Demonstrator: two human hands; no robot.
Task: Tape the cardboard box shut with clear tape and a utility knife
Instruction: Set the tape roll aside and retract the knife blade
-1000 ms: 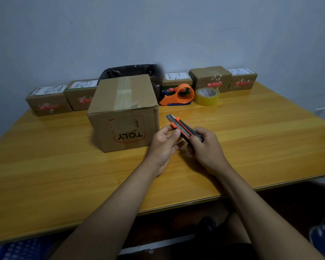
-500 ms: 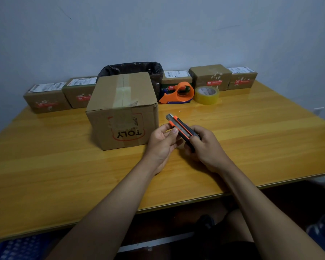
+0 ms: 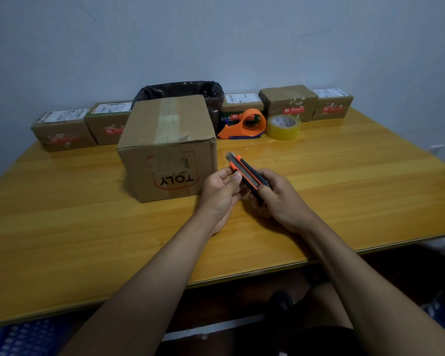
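A brown cardboard box (image 3: 168, 147) with a red "TOLY" mark stands on the wooden table, its top flaps closed under a strip of tape. Just right of it I hold an orange and black utility knife (image 3: 247, 173) above the table, its tip pointing away and to the left, a short piece of blade showing. My right hand (image 3: 280, 199) grips the handle end. My left hand (image 3: 220, 191) pinches the knife's body with thumb and fingers. A roll of clear tape (image 3: 284, 127) lies at the back, beside an orange tape dispenser (image 3: 244, 124).
Several small sealed parcels (image 3: 62, 129) line the wall at the back of the table (image 3: 344, 188). A bin with a black liner (image 3: 180, 89) stands behind the box. The table's front edge runs just below my forearms.
Both hands and the knife have stayed almost where they were; my left thumb has shifted slightly along the knife's body. The box and tape have not moved.
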